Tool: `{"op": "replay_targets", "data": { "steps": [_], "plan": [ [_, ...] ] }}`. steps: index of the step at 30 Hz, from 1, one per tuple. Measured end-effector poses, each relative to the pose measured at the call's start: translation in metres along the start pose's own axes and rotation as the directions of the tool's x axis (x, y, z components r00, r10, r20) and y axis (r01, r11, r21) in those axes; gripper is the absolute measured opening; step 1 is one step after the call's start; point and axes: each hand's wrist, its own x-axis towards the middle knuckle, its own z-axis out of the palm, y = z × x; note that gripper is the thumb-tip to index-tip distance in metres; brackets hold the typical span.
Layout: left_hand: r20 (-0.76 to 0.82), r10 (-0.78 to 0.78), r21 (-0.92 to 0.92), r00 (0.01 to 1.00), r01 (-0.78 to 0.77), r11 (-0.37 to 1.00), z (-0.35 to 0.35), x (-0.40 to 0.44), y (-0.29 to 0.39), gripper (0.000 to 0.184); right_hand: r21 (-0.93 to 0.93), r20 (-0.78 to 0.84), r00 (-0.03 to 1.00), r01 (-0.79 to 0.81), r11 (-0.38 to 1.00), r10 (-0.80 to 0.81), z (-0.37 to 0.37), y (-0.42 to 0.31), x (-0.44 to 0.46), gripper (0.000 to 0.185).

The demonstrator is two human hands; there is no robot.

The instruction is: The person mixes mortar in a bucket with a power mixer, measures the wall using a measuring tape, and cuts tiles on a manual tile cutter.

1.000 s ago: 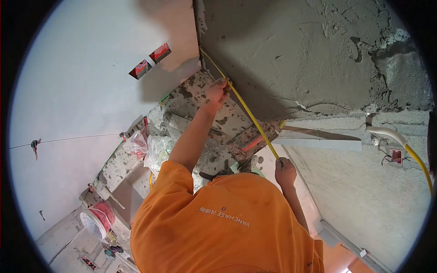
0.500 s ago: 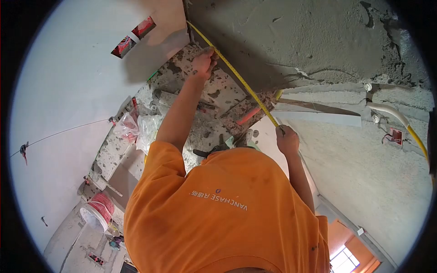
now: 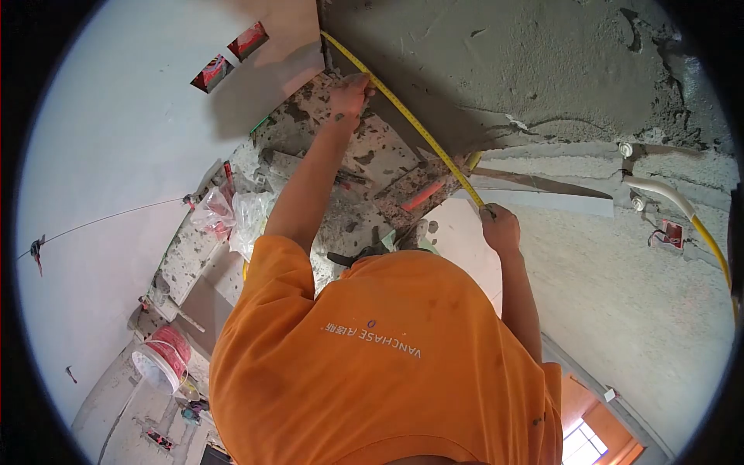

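A yellow tape measure (image 3: 422,132) is stretched diagonally from the wall corner at the top, along the grey mortar surface, down to my right hand. My left hand (image 3: 350,94) pinches the tape near its upper part, close to the corner. My right hand (image 3: 501,228) is closed around the lower end of the tape; whether the case is inside the fist cannot be seen. Below the tape lies a mortar-spattered floor (image 3: 380,151) with a reddish strip (image 3: 422,196) on debris.
Wet grey mortar (image 3: 527,70) covers the upper right wall. Two open socket boxes (image 3: 248,40) sit in the pale left wall. Clear plastic bags (image 3: 252,221) lie left of my arm. A red-and-white bucket (image 3: 167,356) stands lower left. A white and yellow conduit (image 3: 682,201) runs down the right wall.
My right hand has moved slightly right and up with the lower end of the tape. My left hand has risen a little, still on the tape.
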Motion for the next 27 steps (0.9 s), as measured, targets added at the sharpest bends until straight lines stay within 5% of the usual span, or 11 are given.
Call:
{"op": "replay_targets", "data": {
  "steps": [7,8,9,12,16,18,19,22,25,27],
  "plan": [
    [-0.003,-0.015,0.174,1.0,0.015,0.985,-0.002,0.0,-0.004,0.025,-0.015,-0.011,0.999,0.033,0.999,-0.033,0.006,0.011,-0.005,0.032],
    [0.019,0.006,0.225,1.0,-0.01,0.974,-0.005,0.004,-0.013,0.029,-0.125,0.04,0.998,0.049,0.991,-0.044,0.026,0.034,-0.008,0.034],
    [0.066,0.216,0.472,0.974,-0.222,0.853,-0.003,-0.01,-0.013,0.035,-0.241,0.065,0.997,0.066,0.968,-0.052,0.035,0.059,-0.007,0.036],
    [0.237,0.053,0.054,0.97,-0.068,0.996,-0.012,-0.033,-0.017,0.027,-0.214,0.004,0.995,0.094,0.972,-0.095,0.019,0.068,-0.041,0.037],
    [0.347,0.452,0.247,0.822,-0.545,0.801,-0.009,-0.089,0.02,0.019,-0.055,-0.01,1.0,0.007,0.998,-0.007,-0.068,0.027,-0.085,0.039],
    [0.29,0.178,-0.063,0.94,-0.167,0.984,0.02,-0.137,0.097,0.017,0.015,-0.138,0.989,0.059,0.998,-0.057,-0.121,0.0,-0.099,0.034],
    [0.299,0.232,-0.095,0.926,-0.213,0.972,0.032,-0.151,0.122,0.017,0.066,-0.195,0.979,0.077,0.995,-0.063,-0.147,-0.012,-0.105,0.029],
    [0.416,0.545,-0.322,0.727,-0.443,0.837,0.061,-0.176,0.189,0.015,0.01,-0.356,0.902,0.266,0.964,-0.245,-0.22,-0.035,-0.115,0.017],
    [0.483,0.692,-0.437,0.536,-0.538,0.721,0.091,-0.199,0.256,0.014,-0.142,-0.466,0.841,0.235,0.962,-0.274,-0.3,-0.067,-0.134,0.018],
    [0.458,0.738,-0.474,0.495,-0.566,0.674,0.109,-0.218,0.29,0.015,-0.21,-0.481,0.834,0.189,0.959,-0.27,-0.344,-0.091,-0.156,0.019]
  ]
}}
